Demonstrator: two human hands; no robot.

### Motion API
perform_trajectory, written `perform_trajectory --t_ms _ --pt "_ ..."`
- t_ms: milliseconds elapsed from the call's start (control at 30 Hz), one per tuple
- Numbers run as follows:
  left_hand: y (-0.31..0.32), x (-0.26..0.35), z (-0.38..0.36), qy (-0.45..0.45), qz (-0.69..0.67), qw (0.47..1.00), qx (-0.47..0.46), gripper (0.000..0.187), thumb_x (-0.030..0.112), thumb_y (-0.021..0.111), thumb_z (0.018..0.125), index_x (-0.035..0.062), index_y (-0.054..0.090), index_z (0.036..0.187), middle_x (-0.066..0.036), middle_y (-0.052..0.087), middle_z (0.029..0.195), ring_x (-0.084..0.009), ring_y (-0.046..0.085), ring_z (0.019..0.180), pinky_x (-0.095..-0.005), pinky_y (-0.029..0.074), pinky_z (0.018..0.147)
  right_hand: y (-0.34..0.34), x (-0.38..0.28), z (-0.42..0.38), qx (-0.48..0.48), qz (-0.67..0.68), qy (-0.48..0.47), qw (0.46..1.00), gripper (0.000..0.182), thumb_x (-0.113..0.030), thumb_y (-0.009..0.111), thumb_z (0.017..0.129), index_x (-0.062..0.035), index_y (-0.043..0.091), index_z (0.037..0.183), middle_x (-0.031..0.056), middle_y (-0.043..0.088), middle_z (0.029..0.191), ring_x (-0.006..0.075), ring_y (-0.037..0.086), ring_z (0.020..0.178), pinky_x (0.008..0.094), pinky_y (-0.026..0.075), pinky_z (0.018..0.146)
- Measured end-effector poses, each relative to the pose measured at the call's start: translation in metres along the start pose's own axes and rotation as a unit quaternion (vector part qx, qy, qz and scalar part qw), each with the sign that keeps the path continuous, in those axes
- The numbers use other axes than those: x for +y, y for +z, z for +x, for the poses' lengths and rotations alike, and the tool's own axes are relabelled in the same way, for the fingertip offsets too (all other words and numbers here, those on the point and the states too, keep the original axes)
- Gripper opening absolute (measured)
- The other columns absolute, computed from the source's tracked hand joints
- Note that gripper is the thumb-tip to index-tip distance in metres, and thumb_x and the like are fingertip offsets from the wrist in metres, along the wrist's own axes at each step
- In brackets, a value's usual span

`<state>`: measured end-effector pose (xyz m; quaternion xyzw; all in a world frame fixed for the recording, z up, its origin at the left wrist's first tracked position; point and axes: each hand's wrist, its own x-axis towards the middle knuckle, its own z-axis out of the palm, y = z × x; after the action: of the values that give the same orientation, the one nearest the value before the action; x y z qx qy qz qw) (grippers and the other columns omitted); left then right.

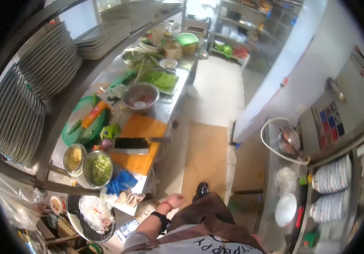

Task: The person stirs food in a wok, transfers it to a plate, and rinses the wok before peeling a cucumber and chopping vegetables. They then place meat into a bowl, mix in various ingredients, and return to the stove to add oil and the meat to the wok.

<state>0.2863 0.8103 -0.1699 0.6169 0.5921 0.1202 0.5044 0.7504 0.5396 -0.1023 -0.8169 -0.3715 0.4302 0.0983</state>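
My left hand [175, 200] hangs low beside the brown apron [203, 216], with a red bracelet and a black band on the wrist. Its fingers are too small and blurred to tell whether they are closed. Ahead of it, a wide-bladed cleaver [132, 146] lies flat across an orange cutting board [144, 127], its handle toward the aisle. A blue cloth [121, 182] and a beige cloth [130, 197] rest at the counter's near end. Metal bowls of chopped green vegetable [100, 169] and chopped yellowish food [74, 158] stand left of the board. My right hand is out of view.
A metal bowl [140, 97], a tray of leafy greens [160, 80] and a green basket lid [69, 131] are on the counter. Plates [16, 114] line the left rack. On the right, stacked bowls [332, 174] and a white hose [264, 139] border the aisle.
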Motion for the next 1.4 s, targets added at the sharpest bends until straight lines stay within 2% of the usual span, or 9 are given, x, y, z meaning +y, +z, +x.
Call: perform_trajectory --t_ms 267,400,533,700,833,1067,1133,1300,1400 --pt "-0.100 0.175 0.136 0.101 -0.077 0.987 -0.095 0.028 0.011 0.056 0.079 0.0052 0.058 0.106 -0.007 0.062 0.065 -0.0158 0.060 0.062 -0.0310 0.047 0.062 -0.003 -0.092 0.226 -0.166 -0.030 -0.152 0.974 0.040 -0.024 0.061 0.075 0.0053 0.061 0.103 0.0232 0.063 0.097 0.0320 0.062 0.085 0.0402 0.048 0.077" --pt "-0.149 0.224 0.234 0.070 -0.086 0.991 -0.076 0.031 0.008 0.058 0.081 0.0015 0.054 0.111 -0.008 0.065 0.080 -0.0148 0.061 0.068 -0.0302 0.048 0.062 -0.052 -0.234 0.279 -0.154 -0.116 -0.114 0.975 0.033 0.003 0.042 0.079 0.0066 0.054 0.109 0.0198 0.061 0.093 0.0265 0.063 0.076 0.0347 0.052 0.066" --pt "-0.206 0.243 0.322 0.144 -0.014 0.982 0.119 0.032 0.009 0.059 0.079 0.0024 0.055 0.110 -0.012 0.062 0.096 -0.0176 0.060 0.084 -0.0298 0.049 0.073 -0.061 -0.297 0.353 -0.114 0.133 0.019 0.984 0.030 0.000 0.045 0.081 0.0073 0.053 0.109 0.0197 0.061 0.092 0.0280 0.064 0.076 0.0346 0.054 0.065" --pt "-0.308 0.289 0.363 0.078 0.052 0.977 0.193 0.036 0.015 0.061 0.075 0.0006 0.056 0.107 -0.016 0.060 0.103 -0.0242 0.059 0.091 -0.0331 0.049 0.076 -0.095 -0.366 0.451 -0.191 -0.118 -0.073 0.972 0.029 -0.003 0.048 0.081 0.0070 0.055 0.107 0.0184 0.062 0.090 0.0251 0.065 0.078 0.0351 0.055 0.069" --pt "-0.408 0.258 0.386 -0.012 0.036 0.965 0.259 0.038 0.018 0.063 0.075 0.0002 0.057 0.108 -0.016 0.061 0.101 -0.0250 0.060 0.090 -0.0345 0.048 0.078 -0.099 -0.357 0.581 -0.178 -0.110 -0.174 0.962 0.028 -0.003 0.048 0.081 0.0057 0.056 0.105 0.0155 0.064 0.084 0.0243 0.065 0.076 0.0341 0.053 0.065" --pt "-0.572 0.234 0.487 -0.110 0.081 0.935 0.326 0.031 0.022 0.061 0.075 0.0030 0.064 0.100 -0.018 0.065 0.093 -0.0277 0.062 0.086 -0.0355 0.049 0.077 -0.140 -0.404 0.639 -0.011 0.161 -0.076 0.984 0.024 0.000 0.053 0.076 0.0033 0.057 0.099 0.0120 0.059 0.063 0.0213 0.063 0.060 0.0348 0.053 0.053" --pt "-0.593 0.245 0.537 -0.154 0.138 0.938 0.280 0.030 0.022 0.060 0.076 0.0008 0.064 0.096 -0.020 0.063 0.095 -0.0303 0.061 0.088 -0.0365 0.049 0.078 -0.137 -0.328 0.679 0.016 0.100 -0.016 0.995 0.025 -0.001 0.053 0.077 0.0033 0.056 0.101 0.0127 0.062 0.068 0.0196 0.064 0.062 0.0322 0.052 0.055" --pt "-0.628 0.181 0.660 -0.252 0.218 0.923 0.191 0.033 0.023 0.057 0.077 -0.0048 0.064 0.093 -0.025 0.060 0.100 -0.0368 0.059 0.093 -0.0397 0.048 0.082 -0.147 -0.435 0.643 -0.069 -0.063 -0.015 0.996 0.029 -0.005 0.049 0.082 -0.0010 0.050 0.111 0.0096 0.056 0.069 0.0157 0.053 0.055 0.0302 0.045 0.050" --pt "-0.623 0.173 0.691 -0.310 0.115 0.903 0.274 0.041 0.030 0.063 0.076 -0.0051 0.062 0.097 -0.025 0.059 0.104 -0.0360 0.057 0.100 -0.0408 0.047 0.084 -0.164 -0.483 0.653 -0.107 -0.106 -0.060 0.987 0.032 -0.007 0.047 0.086 -0.0035 0.046 0.117 0.0077 0.052 0.069 0.0134 0.046 0.052 0.0290 0.041 0.046"
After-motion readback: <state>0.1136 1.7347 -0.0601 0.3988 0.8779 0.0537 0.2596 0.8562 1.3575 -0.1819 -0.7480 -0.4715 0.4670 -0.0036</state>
